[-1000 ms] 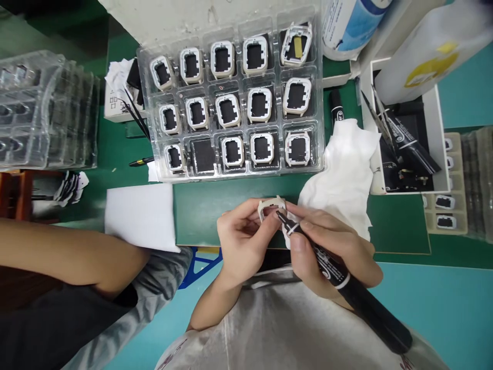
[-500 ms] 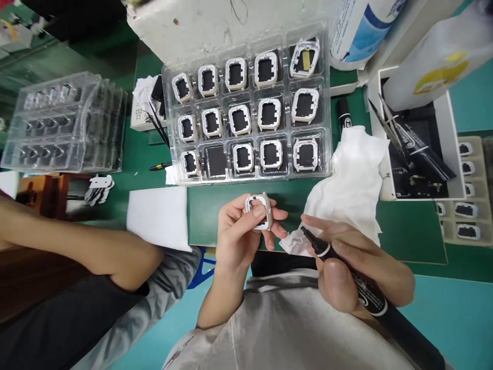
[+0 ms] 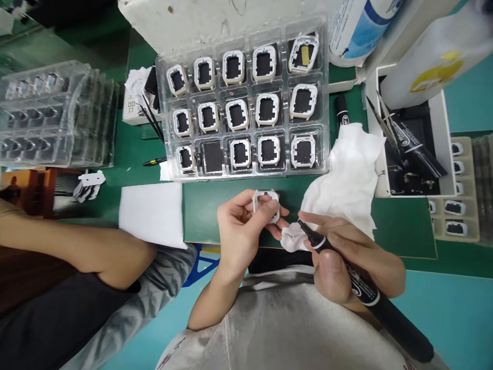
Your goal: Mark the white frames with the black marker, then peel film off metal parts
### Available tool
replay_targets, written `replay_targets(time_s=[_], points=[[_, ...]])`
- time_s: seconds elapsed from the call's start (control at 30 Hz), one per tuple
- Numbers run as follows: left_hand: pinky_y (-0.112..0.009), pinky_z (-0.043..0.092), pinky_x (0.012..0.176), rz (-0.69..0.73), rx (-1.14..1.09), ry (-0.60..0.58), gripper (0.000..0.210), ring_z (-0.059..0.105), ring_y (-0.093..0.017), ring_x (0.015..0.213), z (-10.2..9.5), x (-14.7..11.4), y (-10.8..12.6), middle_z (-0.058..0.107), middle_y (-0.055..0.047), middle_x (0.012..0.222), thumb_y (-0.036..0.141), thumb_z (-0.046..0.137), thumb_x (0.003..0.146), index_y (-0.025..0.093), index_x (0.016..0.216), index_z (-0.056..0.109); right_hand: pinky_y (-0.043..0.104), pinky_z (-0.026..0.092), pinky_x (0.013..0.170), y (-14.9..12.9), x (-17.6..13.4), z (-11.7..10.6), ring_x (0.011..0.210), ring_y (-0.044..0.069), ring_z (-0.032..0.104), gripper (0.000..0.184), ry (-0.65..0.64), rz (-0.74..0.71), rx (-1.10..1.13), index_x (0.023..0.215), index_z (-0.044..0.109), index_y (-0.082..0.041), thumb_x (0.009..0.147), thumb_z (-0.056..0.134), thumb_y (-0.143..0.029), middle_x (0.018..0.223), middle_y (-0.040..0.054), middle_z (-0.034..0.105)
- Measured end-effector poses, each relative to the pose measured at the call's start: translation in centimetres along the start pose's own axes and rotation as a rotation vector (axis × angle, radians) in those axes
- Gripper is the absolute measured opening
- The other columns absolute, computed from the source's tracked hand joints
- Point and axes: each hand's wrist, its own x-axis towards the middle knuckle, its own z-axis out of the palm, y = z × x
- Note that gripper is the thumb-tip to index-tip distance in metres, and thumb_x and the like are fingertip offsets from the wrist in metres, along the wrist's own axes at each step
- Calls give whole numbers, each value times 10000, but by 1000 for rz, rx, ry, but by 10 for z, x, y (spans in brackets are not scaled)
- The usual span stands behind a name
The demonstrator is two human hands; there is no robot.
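Note:
My left hand (image 3: pixel 242 226) pinches a white watch case frame (image 3: pixel 265 196) over the table's front edge, thumb across its face. To its right, my right hand (image 3: pixel 354 252) is closed around a black marker pen (image 3: pixel 362 282), its dark tip pointing at the left hand but apart from the frame. A white cloth (image 3: pixel 342 174) lies on the table, and its crumpled end (image 3: pixel 292 236) is by the right fingers. Behind the hands, a clear plastic tray (image 3: pixel 246 174) carries several similar frames in its compartments; one front-row compartment (image 3: pixel 213 156) has no frame in it.
A folded white pad (image 3: pixel 152 216) lies left of my hands. Stacked clear trays (image 3: pixel 57 113) stand at the far left, near a co-worker's arm (image 3: pixel 96 244). On the right are a white box (image 3: pixel 418 192) with tweezers (image 3: pixel 385 126) and markers, and a large bottle (image 3: pixel 427 72).
My left hand has turned the watch case frame and shifted it slightly right, nearer the marker's tip. My right hand keeps its grip on the marker. The whole view has drifted a little.

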Motion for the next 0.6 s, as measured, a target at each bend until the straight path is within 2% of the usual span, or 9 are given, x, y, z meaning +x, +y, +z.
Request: replay_targets(time_s=[0.2,0.3,0.47,0.53,0.6], points=[[-227,569,499,171,223,104,174,688,-130,514,9,-8,-9,786,-4,716,325,874,934,191,847,804,373,779,671,4,-1,2,781,267,851,369,20,-5,11,1351,754,-149,994,684,-92,902,70,805],[-234,560,525,200,273,114,174,682,-130,528,9,-10,-12,772,4,700,340,868,947,199,862,813,356,772,682,1,1,0,761,238,844,369,2,32,-10,1343,753,-182,994,681,-85,962,74,828],[-238,558,548,224,317,104,175,686,-133,556,8,-10,-14,779,-1,710,357,873,950,197,889,836,349,746,608,-4,0,-2,747,235,833,417,-42,85,-17,1321,738,-192,935,704,-37,990,82,840],[-234,578,580,243,308,101,135,724,-141,609,8,-10,-14,814,-15,773,330,875,953,201,917,858,363,746,597,-2,-3,3,774,254,843,407,-5,94,-30,1318,728,-211,941,706,-60,953,62,826],[-247,624,637,247,275,90,100,786,-169,703,8,-10,-15,856,-41,880,309,876,956,210,974,881,382,757,605,1,-7,8,789,269,847,363,88,60,-44,1315,725,-226,974,682,-108,884,33,785]])
